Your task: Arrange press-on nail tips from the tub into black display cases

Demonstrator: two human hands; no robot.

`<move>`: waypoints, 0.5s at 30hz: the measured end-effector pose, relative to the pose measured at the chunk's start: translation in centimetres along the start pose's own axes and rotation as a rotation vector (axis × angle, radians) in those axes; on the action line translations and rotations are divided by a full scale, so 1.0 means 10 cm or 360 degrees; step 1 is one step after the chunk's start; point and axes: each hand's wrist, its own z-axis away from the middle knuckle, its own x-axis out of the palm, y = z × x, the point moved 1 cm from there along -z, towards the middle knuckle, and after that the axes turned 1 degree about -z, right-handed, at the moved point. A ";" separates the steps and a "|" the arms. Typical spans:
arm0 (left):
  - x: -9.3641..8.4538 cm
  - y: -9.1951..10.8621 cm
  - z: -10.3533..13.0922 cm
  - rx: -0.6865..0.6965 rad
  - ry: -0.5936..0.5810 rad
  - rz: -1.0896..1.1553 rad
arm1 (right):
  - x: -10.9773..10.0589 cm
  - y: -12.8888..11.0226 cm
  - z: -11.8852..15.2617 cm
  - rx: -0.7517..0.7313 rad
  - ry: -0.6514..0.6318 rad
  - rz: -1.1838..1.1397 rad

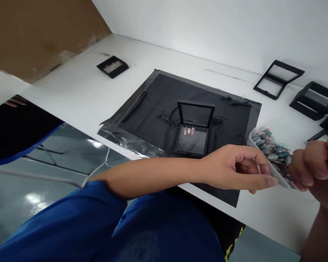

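soft, even light; white glare spots on floor [35,203]; right hand [317,167] shaded; edges stretched.

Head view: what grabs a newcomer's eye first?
Likely the bare left hand, stretched across the near side of the dark mat. Then the tub heaped with multicoloured pieces, by the right hand. Third, the open black case on the mat, three small pinkish pieces inside.

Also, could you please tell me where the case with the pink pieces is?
Slightly right of centre in the head view, the open case stands on the dark mat, beyond the left wrist and left of the tub of coloured pieces.
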 end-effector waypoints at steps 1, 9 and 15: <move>0.00 -0.01 0.00 -0.0004 -0.0002 -0.0008 | 0.00 0.01 0.00 0.0023 -0.0020 -0.0094; 0.01 -0.05 0.02 0.0008 -0.0044 -0.0100 | 0.01 -0.02 -0.02 0.0179 -0.0067 -0.0368; -0.03 -0.05 -0.01 0.0127 -0.0030 -0.0264 | 0.03 -0.03 -0.04 0.0131 -0.0020 -0.0413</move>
